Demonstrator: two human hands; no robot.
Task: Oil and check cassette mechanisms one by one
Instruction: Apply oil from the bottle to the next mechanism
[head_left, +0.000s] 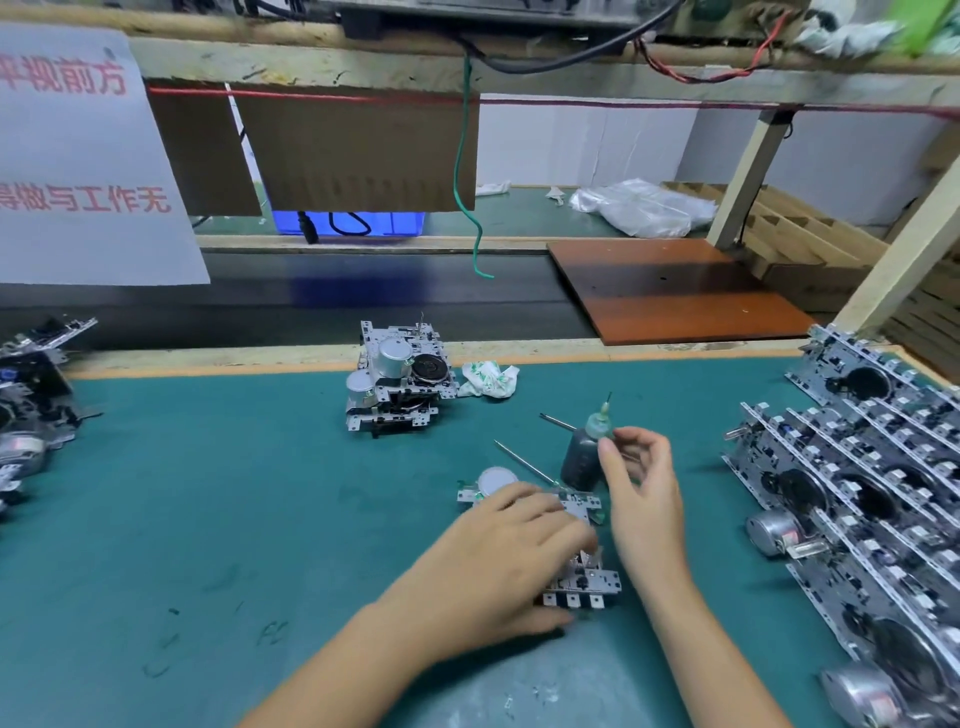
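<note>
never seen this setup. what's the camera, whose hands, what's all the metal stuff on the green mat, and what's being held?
There is one picture, from a wide-angle camera on a person's head, looking down at their own bare hands; no robot. The left hand lies over a cassette mechanism, a small metal tape-deck chassis, on the green mat. The right hand is at the neck of a dark oil bottle with a needle tip; whether the fingers actually grip it I cannot tell. Two thin metal probes lie beside the bottle. Behind sits a small stack of mechanisms and a crumpled rag. Rows of mechanisms lean at the right, and another pile lies at the left.
</note>
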